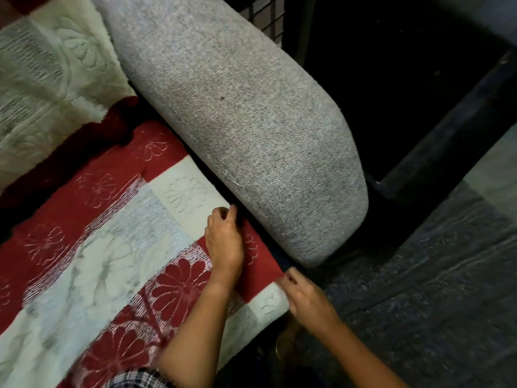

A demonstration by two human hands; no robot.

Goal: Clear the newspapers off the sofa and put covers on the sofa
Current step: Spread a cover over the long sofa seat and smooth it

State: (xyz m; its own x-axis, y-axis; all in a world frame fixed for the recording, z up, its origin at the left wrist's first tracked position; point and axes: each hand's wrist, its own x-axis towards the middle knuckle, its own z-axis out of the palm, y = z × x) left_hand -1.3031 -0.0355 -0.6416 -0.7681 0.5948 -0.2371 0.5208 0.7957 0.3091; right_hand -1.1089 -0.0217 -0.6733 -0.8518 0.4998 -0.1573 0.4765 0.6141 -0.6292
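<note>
head view: the left hand lies knuckles-up on the red and cream cover, its fingers curled and pushed down at the dark gap where the seat meets the grey armrest. the fingertips are bunched together on the cover's edge; whether they pinch the cloth or only press it in cannot be told. the right hand sits near the front corner of the seat, fingers drawn close with the thumb against them, clamped on the cover's edge just below the front end of the armrest. the two hands are apart, both along the same edge of the cloth.

the cover is spread flat over the seat, its long side running from the lower left up toward the armrest, its flower pattern and woven stripes lying on a slant. a second cream cover with raised flowers hangs over the sofa back at the upper left. the armrest's long axis runs from the top middle down to the right of the hands.

a checked sleeve shows at the bottom edge. a grey floor lies to the right. no writing or label can be read.
</note>
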